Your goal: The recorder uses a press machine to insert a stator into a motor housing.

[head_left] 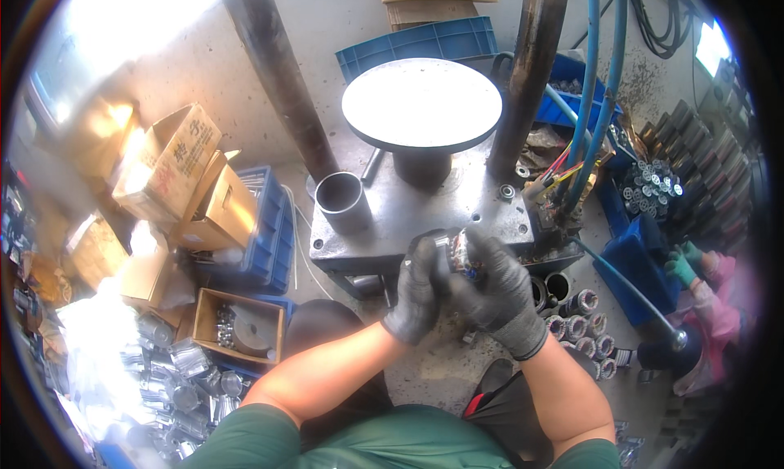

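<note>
A motor stator [463,253], a dark ring with coloured windings showing, is held up between my two hands in front of the press table's near edge. My left hand [415,296], in a grey glove, closes on its left side. Around its right side curl the fingers of my right hand [505,299], gloved alike. My hands cover much of the stator. On the steel press table [433,216] beyond it, an open metal cylinder [343,201] stands upright at the left. Several similar stators [576,326] lie on the floor to the right.
A round plate [422,103] on a thick post rises from the table between two steel columns [282,69]. Blue hoses [590,101] hang at right. Cardboard boxes [171,163] and metal housings [175,387] crowd the left. At far right, a co-worker's green-gloved hand [679,266] is near a blue bin [637,265].
</note>
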Demonstrator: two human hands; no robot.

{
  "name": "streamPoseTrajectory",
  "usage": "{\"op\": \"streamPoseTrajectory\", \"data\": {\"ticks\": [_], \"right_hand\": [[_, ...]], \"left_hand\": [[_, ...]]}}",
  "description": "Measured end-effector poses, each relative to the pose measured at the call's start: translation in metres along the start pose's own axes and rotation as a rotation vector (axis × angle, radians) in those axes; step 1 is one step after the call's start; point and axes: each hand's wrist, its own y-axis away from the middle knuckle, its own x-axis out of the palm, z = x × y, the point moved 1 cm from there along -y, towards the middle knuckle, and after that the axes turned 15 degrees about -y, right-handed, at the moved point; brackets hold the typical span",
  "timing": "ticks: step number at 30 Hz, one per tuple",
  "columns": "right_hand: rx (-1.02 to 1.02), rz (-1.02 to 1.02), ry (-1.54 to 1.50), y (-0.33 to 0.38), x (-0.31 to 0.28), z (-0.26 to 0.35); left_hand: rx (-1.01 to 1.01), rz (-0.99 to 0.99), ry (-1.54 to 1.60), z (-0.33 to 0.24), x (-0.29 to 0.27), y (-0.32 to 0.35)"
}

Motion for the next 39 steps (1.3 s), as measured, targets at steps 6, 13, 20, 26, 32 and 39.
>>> {"op": "streamPoseTrajectory", "data": {"ticks": [6, 13, 20, 26, 32, 39], "right_hand": [[-0.201, -0.142, 0.006, -0.005, -0.037, 0.002], [-0.136, -0.091, 0.093, 0.0, -0.008, -0.014], [-0.295, -0.154, 0.398, 0.005, 0.003, -0.058], [-0.422, -0.199, 0.359, -0.04, -0.051, -0.128], [0.15, -0.016, -0.731, -0.088, -0.12, -0.22], [-0.261, 0.11, 0.312, -0.09, -0.147, -0.259]], "left_hand": [[-0.16, -0.157, 0.203, -0.002, 0.005, -0.002], [-0.015, -0.063, 0.147, 0.001, 0.007, -0.001], [-0.018, -0.054, 0.312, 0.022, 0.018, 0.002], [0.071, -0.332, 0.17, 0.083, 0.011, -0.051], [0.474, -0.334, 0.089, -0.029, -0.046, 0.002], [0.124, -0.718, -0.938, -0.054, -0.238, 0.249]]}}
